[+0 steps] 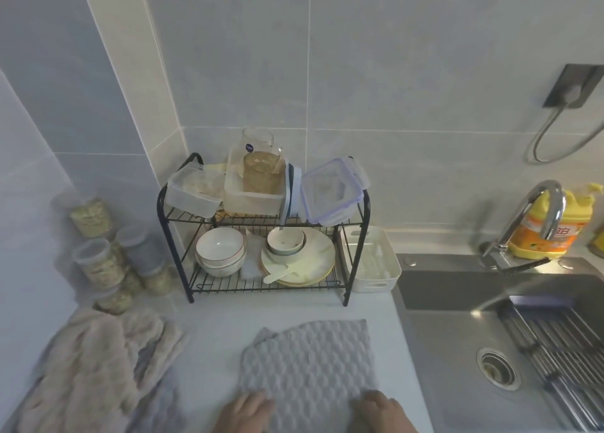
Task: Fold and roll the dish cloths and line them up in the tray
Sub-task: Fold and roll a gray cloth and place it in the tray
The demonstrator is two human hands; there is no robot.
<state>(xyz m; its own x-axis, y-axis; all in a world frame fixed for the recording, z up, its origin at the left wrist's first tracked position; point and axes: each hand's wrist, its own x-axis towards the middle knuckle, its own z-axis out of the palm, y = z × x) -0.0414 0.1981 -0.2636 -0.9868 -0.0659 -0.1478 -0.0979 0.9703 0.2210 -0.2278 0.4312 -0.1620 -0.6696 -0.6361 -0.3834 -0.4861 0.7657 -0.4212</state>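
Grey cloth (pixel 307 360) flat on counter, w/ both hands on near edge.

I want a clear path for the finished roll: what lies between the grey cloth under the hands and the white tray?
Only bare countertop, as the head view shows. The grey cloth lies in front of the white tray, and the dish rack's right leg stands just left of that stretch.
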